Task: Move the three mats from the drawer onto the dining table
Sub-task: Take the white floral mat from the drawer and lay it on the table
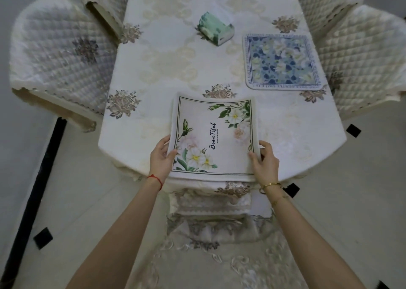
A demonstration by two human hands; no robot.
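A white mat [219, 134] printed with flowers and the word "Beautiful" lies at the near end of the dining table [136, 73]. Another mat's edge shows under it along the left and near sides. My left hand [161, 155] grips its near left edge, thumb on top. My right hand [264, 162] grips its near right edge the same way. A blue floral mat [282, 61] lies flat on the table's right side, apart from both hands. The drawer is out of view.
A green tissue box [216, 29] stands mid-table, beyond the white mat. Quilted covered chairs stand at the left [57, 53], the right [362, 55], and right below me at the table's end [211, 205]. The tiled floor has black marks.
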